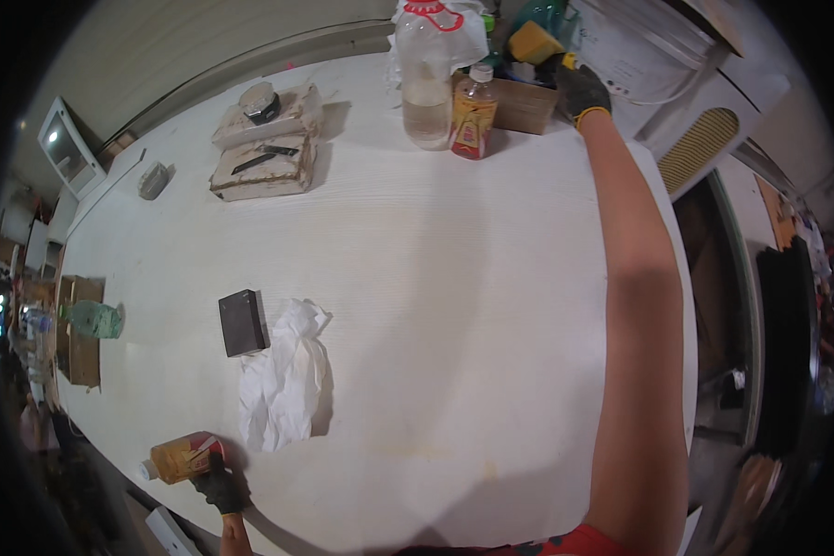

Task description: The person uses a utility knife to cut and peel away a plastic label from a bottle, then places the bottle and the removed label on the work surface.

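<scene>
My right hand [581, 91], in a dark glove with a yellow cuff, reaches far across the white table [454, 278] to a cardboard box [525, 105] at the far edge; its fingers rest at the box rim beside a yellow sponge [535, 42], and whether they grip anything is hidden. My left hand [219, 486], also in a dark glove, is at the near left edge, closed on a bottle of amber liquid [178, 458] lying on its side. A crumpled white cloth [285, 372] and a dark flat block [242, 322] lie between the hands.
A large clear plastic bottle [427, 79] and a small amber drink bottle [473, 115] stand next to the box. Two worn slabs [267, 148] with small dark tools on them sit far left. A green object [94, 320] stands left. White appliance [704, 111] lies right.
</scene>
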Demonstrator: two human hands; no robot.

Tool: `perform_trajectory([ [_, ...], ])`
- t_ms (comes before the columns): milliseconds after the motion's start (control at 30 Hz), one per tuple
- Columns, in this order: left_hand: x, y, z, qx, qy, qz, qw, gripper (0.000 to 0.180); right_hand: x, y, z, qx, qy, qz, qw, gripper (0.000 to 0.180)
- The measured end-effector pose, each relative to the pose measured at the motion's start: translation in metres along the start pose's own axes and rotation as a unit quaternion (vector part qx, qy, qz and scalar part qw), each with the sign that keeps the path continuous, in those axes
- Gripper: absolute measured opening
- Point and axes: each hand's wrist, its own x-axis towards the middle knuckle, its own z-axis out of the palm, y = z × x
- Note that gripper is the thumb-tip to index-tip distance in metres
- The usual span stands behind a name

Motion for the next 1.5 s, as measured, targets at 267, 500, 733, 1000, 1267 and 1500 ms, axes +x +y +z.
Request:
perform_trajectory([
  [267, 0.001, -0.007, -0.005, 0.053, 0.023, 0.066, 0.996, 0.042, -0.039, 0.005, -0.024, 0.083, 0.026, 0.025, 0.996, 0.03],
  [500, -0.003, -0.02, -0.013, 0.146, 0.014, 0.144, 0.979, 0.042, -0.125, 0.033, -0.101, 0.21, 0.054, 0.028, 0.976, 0.024],
  [733, 0.012, -0.025, -0.016, 0.407, -0.094, 0.436, 0.797, 0.032, -0.196, 0.007, -0.21, 0.403, -0.039, -0.022, 0.914, 0.022],
  [1000, 0.01, -0.002, -0.032, -0.112, -0.065, 0.088, 0.988, 0.061, -0.466, -0.162, -0.214, 0.685, -0.419, 0.281, 0.525, 0.014],
  [1267, 0.05, -0.034, -0.056, -0.014, -0.142, 0.189, 0.972, 0.085, -0.673, -0.303, -0.201, 0.832, -0.362, 0.366, 0.206, 0.026],
  [1500, 0.079, -0.055, -0.134, -0.114, -0.186, 0.113, 0.969, 0.097, -0.745, -0.437, -0.218, 0.795, -0.393, 0.367, 0.28, 0.032],
])
